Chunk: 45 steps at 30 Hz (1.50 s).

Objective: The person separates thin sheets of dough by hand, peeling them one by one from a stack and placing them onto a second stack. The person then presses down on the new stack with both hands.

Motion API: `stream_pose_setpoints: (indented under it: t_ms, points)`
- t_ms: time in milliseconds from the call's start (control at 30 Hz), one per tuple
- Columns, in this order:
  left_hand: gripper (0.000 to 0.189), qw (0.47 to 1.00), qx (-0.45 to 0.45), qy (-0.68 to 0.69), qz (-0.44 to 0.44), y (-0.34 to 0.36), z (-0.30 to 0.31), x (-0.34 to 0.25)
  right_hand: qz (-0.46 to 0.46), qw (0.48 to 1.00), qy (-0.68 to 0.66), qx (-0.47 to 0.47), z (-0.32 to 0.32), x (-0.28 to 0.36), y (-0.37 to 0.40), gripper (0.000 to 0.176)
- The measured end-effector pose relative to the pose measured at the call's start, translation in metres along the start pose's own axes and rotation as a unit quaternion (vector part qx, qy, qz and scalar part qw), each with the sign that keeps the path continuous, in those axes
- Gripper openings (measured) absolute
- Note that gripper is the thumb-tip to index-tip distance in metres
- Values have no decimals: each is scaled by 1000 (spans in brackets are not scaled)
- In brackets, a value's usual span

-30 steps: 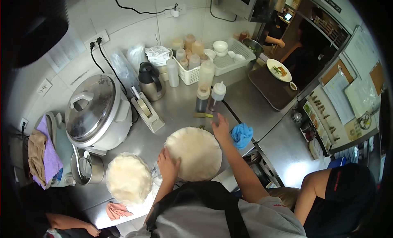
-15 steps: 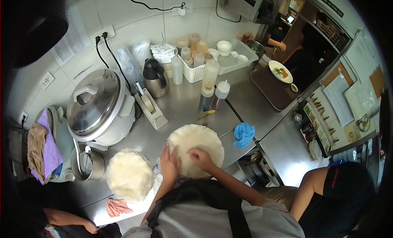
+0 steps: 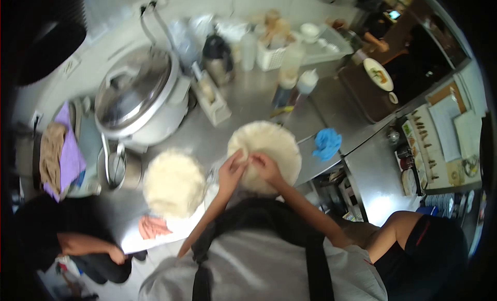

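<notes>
In front of me lies a round, pale stack of thin wrapper-like sheets [image 3: 282, 145] with a ruffled edge. My left hand [image 3: 233, 172] is over its left part, thumb and fingers pinching a small raised fold of the top sheet. Close beside it, my right hand [image 3: 266, 169] has its fingertips drawn together at the same fold. Blur hides the exact grip. To the left, a second round pale stack [image 3: 174, 184] sits on the steel counter, touched by neither hand.
A large rice cooker [image 3: 137, 99], a metal pot [image 3: 129, 169] and a tape dispenser [image 3: 213, 101] stand left. Squeeze bottles [image 3: 306, 82] are behind the stack. A blue cloth [image 3: 327, 144] lies right, a pink cloth [image 3: 154, 227] front left. Other people are close on both sides.
The view has shifted, so the counter things appear farther up and right. My left hand has gone from lying flat to pinching, and my right hand has come in beside it.
</notes>
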<state>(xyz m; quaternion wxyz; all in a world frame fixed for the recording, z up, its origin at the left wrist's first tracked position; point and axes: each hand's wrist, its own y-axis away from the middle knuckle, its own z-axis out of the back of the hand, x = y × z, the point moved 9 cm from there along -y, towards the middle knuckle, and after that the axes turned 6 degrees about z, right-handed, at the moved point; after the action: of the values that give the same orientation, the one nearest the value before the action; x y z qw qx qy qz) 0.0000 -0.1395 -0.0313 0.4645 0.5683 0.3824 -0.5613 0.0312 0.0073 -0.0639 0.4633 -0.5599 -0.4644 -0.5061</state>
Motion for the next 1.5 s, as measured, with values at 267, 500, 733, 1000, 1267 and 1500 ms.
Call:
stream_pose_setpoints:
  t_ms: [267,500,733,1000,1267,1500]
  points:
    - [62,996,8,89,26,0,-2,14,-95,991,89,-12,3,11,-9,31]
    - [66,988,33,145,38,-1,0,22,-142,985,102,1,5,4,-12,37]
    - [51,989,41,135,36,0,0,23,-174,979,109,2,1,11,-16,38]
    - [39,982,62,148,101,1,-2,29,-165,981,105,8,-2,4,-20,37]
    - [42,985,-4,155,79,-5,1,21,-138,986,98,4,0,-9,-17,38]
    - [63,998,-19,54,26,-5,3,11,-152,977,150,13,-5,3,-13,34]
